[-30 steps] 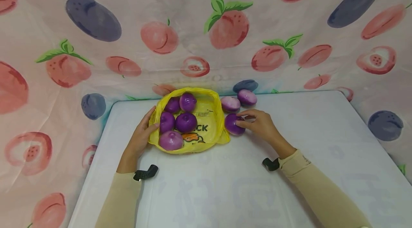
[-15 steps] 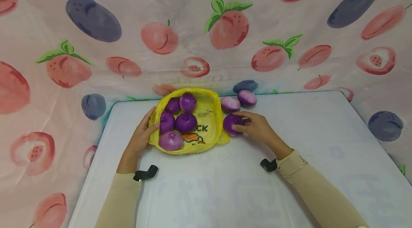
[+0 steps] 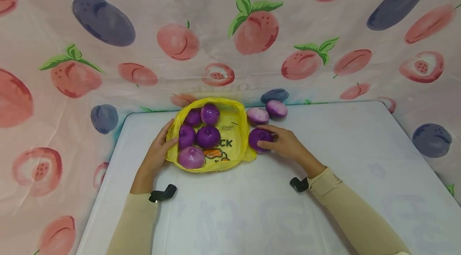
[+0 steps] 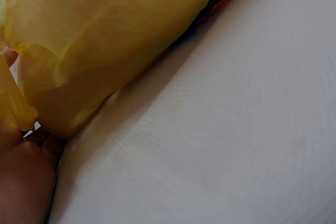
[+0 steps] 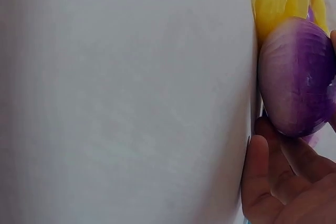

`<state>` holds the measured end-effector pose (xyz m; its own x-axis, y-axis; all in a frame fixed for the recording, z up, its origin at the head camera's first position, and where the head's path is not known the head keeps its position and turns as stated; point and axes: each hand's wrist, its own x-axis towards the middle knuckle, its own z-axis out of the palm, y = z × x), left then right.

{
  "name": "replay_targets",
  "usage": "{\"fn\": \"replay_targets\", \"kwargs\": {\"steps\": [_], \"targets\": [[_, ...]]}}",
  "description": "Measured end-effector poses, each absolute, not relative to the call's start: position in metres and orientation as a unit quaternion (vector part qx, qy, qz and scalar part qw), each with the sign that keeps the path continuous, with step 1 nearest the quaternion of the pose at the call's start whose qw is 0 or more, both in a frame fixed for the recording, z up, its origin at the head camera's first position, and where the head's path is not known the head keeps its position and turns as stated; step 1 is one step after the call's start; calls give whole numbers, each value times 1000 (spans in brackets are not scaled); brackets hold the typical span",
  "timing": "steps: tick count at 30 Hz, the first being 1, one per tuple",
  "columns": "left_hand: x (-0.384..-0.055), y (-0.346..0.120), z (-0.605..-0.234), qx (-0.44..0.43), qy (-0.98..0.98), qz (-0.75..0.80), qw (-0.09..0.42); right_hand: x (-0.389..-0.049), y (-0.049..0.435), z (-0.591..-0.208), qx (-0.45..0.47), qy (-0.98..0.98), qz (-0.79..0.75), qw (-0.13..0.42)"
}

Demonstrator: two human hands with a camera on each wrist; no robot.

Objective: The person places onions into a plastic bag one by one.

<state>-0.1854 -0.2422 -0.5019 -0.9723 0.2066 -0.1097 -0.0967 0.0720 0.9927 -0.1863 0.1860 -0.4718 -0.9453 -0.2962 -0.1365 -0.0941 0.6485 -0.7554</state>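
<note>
A yellow plastic bag (image 3: pixel 234 159) stands open at the top in the head view, with several purple onions (image 3: pixel 208 137) gathered on the left side inside it. My left hand (image 3: pixel 156 153) grips the bag's left rim, the thumb over the edge and the fingers outside. In the left wrist view the bag (image 4: pixel 89 51) bulges beside that hand. Just outside the bag's right edge, my right hand (image 3: pixel 287 145) pinches another onion (image 3: pixel 257 139) between thumb and fingers. Close up, this onion (image 5: pixel 294 77) appears against the bag, its skin fading from purple to pale.
Two paler onions (image 3: pixel 257 115) lie behind the right hand, near the table's back edge. The white table (image 3: pixel 230 215) meets a fruit-printed cloth (image 3: pixel 216 19) at the back.
My right hand has shifted slightly left, bringing the onion in its fingers closer to the bag. The left hand and the bag stay nearly still.
</note>
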Motion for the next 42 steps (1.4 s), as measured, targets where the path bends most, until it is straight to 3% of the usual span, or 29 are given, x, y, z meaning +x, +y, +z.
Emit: {"fn": "replay_targets", "kwargs": {"steps": [10,42], "targets": [[-185,-244,-502,40,723,681,110,-187,186,-471,-107,894,-410,144],[-185,-241,-500,26,741,662,112,-174,176,-448,-70,861,-486,134]]}}
